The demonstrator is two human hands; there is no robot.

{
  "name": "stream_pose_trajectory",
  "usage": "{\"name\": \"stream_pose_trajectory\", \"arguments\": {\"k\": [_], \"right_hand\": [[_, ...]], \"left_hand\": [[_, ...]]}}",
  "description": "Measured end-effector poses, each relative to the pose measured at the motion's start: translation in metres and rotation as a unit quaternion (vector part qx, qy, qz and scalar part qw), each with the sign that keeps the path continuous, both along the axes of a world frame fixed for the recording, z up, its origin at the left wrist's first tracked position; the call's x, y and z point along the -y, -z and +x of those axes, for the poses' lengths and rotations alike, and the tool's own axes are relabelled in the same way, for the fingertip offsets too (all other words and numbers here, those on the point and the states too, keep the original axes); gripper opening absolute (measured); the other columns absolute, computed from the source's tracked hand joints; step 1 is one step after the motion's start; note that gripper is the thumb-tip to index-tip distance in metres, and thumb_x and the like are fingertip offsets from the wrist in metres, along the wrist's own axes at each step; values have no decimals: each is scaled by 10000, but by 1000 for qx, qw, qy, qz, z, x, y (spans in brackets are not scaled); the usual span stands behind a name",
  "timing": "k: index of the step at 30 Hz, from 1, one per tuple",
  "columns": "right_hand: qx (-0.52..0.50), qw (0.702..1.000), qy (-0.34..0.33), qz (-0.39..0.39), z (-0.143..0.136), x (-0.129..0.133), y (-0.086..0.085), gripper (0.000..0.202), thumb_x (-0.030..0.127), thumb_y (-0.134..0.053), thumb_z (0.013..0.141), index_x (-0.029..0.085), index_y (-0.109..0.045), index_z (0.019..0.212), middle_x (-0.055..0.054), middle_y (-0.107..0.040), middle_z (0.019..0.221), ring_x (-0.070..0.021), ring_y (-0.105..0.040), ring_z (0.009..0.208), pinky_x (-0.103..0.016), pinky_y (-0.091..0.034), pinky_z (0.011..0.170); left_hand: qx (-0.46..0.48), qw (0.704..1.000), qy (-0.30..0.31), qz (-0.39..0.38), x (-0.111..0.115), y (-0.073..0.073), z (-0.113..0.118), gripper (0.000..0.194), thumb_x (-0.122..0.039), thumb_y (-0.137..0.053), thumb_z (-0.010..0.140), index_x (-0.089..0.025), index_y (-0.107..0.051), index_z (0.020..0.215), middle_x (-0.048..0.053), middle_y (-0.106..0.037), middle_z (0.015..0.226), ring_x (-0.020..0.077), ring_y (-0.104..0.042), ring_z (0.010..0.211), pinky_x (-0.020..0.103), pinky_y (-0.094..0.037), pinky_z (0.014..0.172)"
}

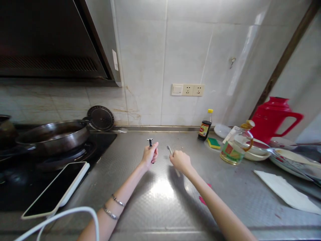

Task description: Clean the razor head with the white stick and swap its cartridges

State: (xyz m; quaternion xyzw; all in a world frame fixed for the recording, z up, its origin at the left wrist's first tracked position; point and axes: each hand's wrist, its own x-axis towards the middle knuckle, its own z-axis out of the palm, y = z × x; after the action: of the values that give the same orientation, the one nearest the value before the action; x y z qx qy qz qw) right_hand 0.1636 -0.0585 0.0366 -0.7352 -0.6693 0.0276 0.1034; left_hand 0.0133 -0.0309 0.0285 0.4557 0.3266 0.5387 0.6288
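Over the middle of the metal counter (140,214), my left hand (148,154) is closed around the black handle of a Y-shaped peeler (150,142). The peeler's metal head points up and away from me. To its right, my right hand (181,161) grips a thin pale toothbrush (170,150). Its small dark-bristled head sticks out past the fingers, and the handle's end shows below the hand. Peeler and toothbrush are apart from each other. A pinkish-red piece (202,200) lies on the counter, partly hidden by my right forearm.
On the left, a pan (56,135) sits on the stove, with a phone (55,190) and white cable in front. Rightward stand a sauce bottle (204,129), a sponge (213,143), a glass oil jug (233,150), a red thermos (268,117), dishes and a white cloth or paper (286,190).
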Motion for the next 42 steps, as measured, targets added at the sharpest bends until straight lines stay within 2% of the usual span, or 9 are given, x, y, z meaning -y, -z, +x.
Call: {"name": "stream_pose_trajectory", "arguments": {"k": [8, 17, 20, 25, 28, 31, 35, 38, 42], "right_hand": [[26, 999, -6, -45, -18, -16, 23, 297, 204, -434, 805, 123, -684, 943, -188, -680, 943, -273, -650, 887, -343, -495, 715], [46, 998, -18, -38, -27, -17, 36, 302, 156, -418, 807, 117, -691, 929, -188, -683, 914, -266, -657, 855, -331, -501, 690], [51, 998, -21, -27, -28, -15, 38, 321, 194, -392, 845, 113, -694, 918, -197, -680, 913, -264, -655, 857, -333, -495, 698], [48, 998, -27, -15, -26, -15, 33, 439, 355, -330, 891, 109, -692, 926, -214, -675, 911, -287, -651, 858, -369, -487, 689], [43, 998, -38, -15, -11, -20, 25, 457, 398, -342, 877, 107, -692, 919, -214, -675, 906, -283, -650, 850, -354, -475, 693], [37, 997, -61, -4, 16, -28, 16, 414, 350, -348, 872, 117, -689, 903, -202, -673, 901, -272, -641, 849, -332, -457, 685], [29, 994, -109, -3, 56, -40, 9, 290, 302, -423, 841, 201, -674, 945, -109, -668, 959, -219, -615, 881, -271, -429, 676], [11, 987, -158, -2, 76, -47, 15, 262, 284, -472, 819, 245, -660, 998, -56, -648, 996, -178, -594, 895, -225, -404, 667], [-23, 979, -201, 1, 84, -54, 30, 275, 306, -485, 817, 245, -666, 1015, -57, -632, 1001, -166, -584, 869, -219, -394, 690]], "left_hand": [[-22, 1000, 1, -5, 4, -1, 2, 445, -510, -623, 649, -176, -393, 465, -114, -219, 309, 12, -180, 242, 155, -112, 272], [-64, 998, 21, -11, 2, 11, 7, 442, -526, -596, 671, -176, -408, 477, -110, -235, 310, 16, -183, 245, 159, -114, 270], [-65, 997, 30, -5, 2, 12, 7, 442, -525, -589, 678, -176, -407, 475, -110, -230, 306, 16, -177, 244, 160, -113, 269], [-66, 997, 39, -11, 4, 11, 8, 434, -517, -580, 682, -181, -402, 473, -112, -222, 297, 19, -174, 240, 164, -112, 271], [-83, 995, 48, -22, 4, 13, 9, 424, -508, -570, 689, -183, -401, 476, -112, -223, 295, 19, -170, 240, 165, -111, 274], [-101, 993, 53, -37, 4, 16, 11, 402, -491, -573, 687, -183, -407, 489, -112, -233, 306, 18, -163, 247, 167, -105, 277], [-119, 990, 63, -53, 9, 19, 16, 388, -495, -570, 680, -183, -413, 511, -116, -232, 324, 16, -165, 258, 166, -104, 286], [-119, 989, 71, -58, 12, 20, 21, 390, -506, -570, 669, -185, -409, 517, -119, -226, 326, 15, -162, 261, 166, -106, 287], [-112, 990, 67, -61, 13, 22, 22, 388, -509, -568, 664, -184, -411, 522, -120, -222, 329, 14, -158, 265, 164, -107, 286]]}}
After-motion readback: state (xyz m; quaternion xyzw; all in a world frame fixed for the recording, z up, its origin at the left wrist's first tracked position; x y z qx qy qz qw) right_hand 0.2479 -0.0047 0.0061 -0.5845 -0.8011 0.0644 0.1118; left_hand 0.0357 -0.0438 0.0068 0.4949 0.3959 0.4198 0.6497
